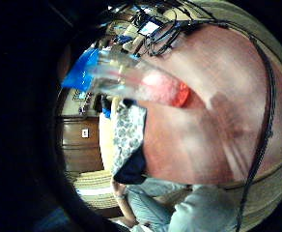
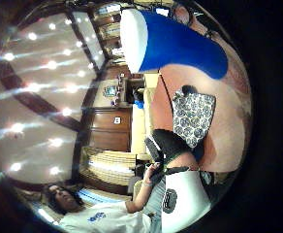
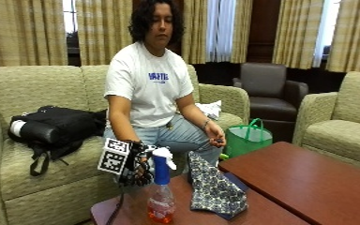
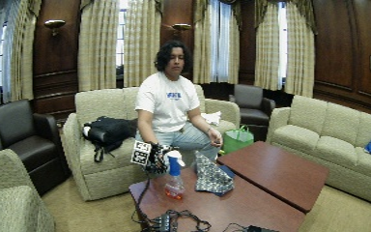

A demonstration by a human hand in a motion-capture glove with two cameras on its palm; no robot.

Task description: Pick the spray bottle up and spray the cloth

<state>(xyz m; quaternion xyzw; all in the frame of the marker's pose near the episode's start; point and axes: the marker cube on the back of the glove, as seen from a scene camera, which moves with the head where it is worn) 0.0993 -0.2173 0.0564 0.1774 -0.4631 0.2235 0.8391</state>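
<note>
A spray bottle (image 3: pixel 161 197) stands upright near the left end of the low brown table (image 3: pixel 304 187). It has a blue head, a white nozzle and orange liquid at the bottom. My gloved right hand (image 3: pixel 138 165) hangs level with the bottle's neck, just to its left, fingers loosely curled. I see no finger wrapped round the neck. The palm views show the bottle (image 1: pixel 131 79) close by, its blue head (image 2: pixel 180 46) large, and my thumb (image 2: pixel 168 143) clear of it. A blue-and-white patterned cloth (image 3: pixel 212 190) lies bunched up right of the bottle (image 4: pixel 173 183).
A dark blue flat thing (image 3: pixel 235 180) lies under the cloth's far edge. A second brown table (image 3: pixel 317 168) adjoins on the right. Cables (image 4: pixel 179 220) lie at the table's near end. A green bag (image 3: pixel 247 138) stands by the sofa, a black backpack (image 3: pixel 55 124) on it.
</note>
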